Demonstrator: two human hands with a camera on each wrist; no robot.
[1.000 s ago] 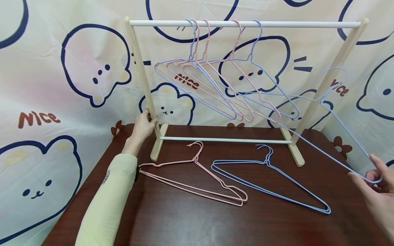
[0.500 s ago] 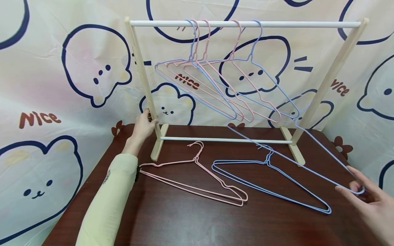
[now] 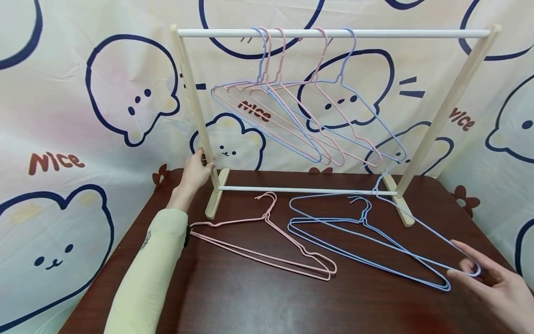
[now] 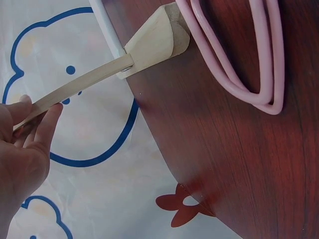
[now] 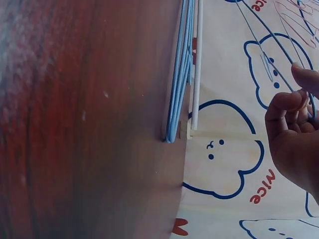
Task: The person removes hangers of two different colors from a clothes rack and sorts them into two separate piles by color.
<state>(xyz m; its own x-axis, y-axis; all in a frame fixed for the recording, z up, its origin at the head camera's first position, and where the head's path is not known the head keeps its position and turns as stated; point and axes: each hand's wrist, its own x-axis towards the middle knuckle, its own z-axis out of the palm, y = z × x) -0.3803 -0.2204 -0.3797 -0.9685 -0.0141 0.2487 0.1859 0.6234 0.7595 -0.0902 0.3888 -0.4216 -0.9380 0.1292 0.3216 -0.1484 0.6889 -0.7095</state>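
Note:
My left hand (image 3: 196,174) grips the left wooden post (image 3: 193,97) of a clothes rack low down; the left wrist view shows its thumb and fingers around the post (image 4: 79,83). On the right, my right hand (image 3: 490,283) pinches one end corner of a blue hanger (image 3: 421,223), which in the head view overlaps the blue hangers (image 3: 363,254) lying on the table. In the right wrist view the pinched hanger (image 5: 271,25) is held above the tabletop. Pink hangers (image 3: 267,260) lie stacked left of the blue ones.
Several pink and blue hangers (image 3: 319,79) hang from the rack's white top bar (image 3: 417,34). A lower white bar (image 3: 292,189) joins the rack's feet at the back of the dark wooden table (image 3: 233,306). A patterned cloth (image 3: 125,88) covers the wall behind.
My right hand has moved left and down with the blue hanger, whose hook has dropped from beside the right post to near the rack's foot. My left hand stays on the post.

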